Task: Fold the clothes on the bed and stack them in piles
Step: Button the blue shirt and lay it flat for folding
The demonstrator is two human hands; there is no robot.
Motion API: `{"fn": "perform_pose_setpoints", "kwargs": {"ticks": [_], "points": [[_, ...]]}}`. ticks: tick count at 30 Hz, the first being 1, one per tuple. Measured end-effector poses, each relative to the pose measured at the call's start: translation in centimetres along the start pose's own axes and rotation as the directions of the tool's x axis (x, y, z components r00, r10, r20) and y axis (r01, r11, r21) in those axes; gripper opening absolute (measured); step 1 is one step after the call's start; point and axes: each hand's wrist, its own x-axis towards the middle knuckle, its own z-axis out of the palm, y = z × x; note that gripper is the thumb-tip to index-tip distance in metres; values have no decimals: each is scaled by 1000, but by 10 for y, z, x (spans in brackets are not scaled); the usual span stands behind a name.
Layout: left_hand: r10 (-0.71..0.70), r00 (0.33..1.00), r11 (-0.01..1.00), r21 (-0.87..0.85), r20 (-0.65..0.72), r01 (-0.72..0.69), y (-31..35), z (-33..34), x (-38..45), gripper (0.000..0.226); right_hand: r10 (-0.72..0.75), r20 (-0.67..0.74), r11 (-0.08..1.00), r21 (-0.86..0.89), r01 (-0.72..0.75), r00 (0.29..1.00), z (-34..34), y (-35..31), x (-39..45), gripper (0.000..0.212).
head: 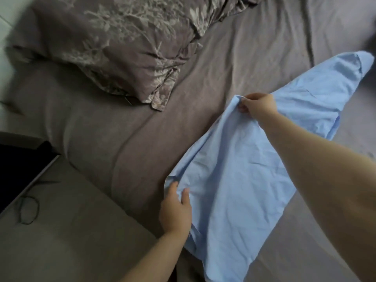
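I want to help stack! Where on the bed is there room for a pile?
Bare sheet lies between the floral duvet and the blue shirt. The right side is crowded by the shirt, held by the left hand and right hand.

A duvet with a pale leaf pattern on grey-brown cloth lies bunched at the far left, and one corner of it hangs down toward the middle. Under it is a plain grey-brown sheet with long creases; one dark fold runs from the far side toward the near side on the right. At the near left is the floor, pale and smooth. A thin dark cable lies there in a loop. Just beside it, at the left edge, stands a dark piece of furniture with a light rim.
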Motion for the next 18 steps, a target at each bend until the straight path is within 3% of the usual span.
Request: {"fn": "perform_pose_setpoints", "kwargs": {"ticks": [1,3,4,6,8,11,13,15,17,18], "points": [[-7,999,1000,-21,-48,6,-1,-2,2,35,5,-6,999,33,-5,1000,3,1,0,4],[-6,990,997,-72,-138,-4,-6,-11,9,31,39,-11,992,124,-37,999,6,1,-7,39],[-20,986,995,-95,-166,5,-8,-16,14,32,30,-21,993,119,-27,999,7,2,-18,47],[-45,980,992,-121,-193,22,-11,-24,25,36,-54,-107,998,-24,52,993,7,13,-46,46],[-51,976,992,-120,-212,26,-7,-29,36,38,-234,-204,964,-173,201,951,10,36,-88,48],[-47,965,993,-119,-259,17,6,-29,52,37,-528,-163,786,-465,406,834,17,89,-146,58],[66,979,993,-86,-195,-84,17,-26,55,43,-570,17,647,-606,462,821,22,129,-176,63],[226,974,970,99,-24,-222,28,-16,56,62,-505,182,575,-658,487,843,23,166,-197,66],[266,961,924,264,75,-276,37,-6,61,71,-449,217,564,-684,463,867,22,193,-212,68],[228,968,927,282,102,-247,42,-2,63,70,-422,171,599,-684,415,890,19,200,-217,69]]}}
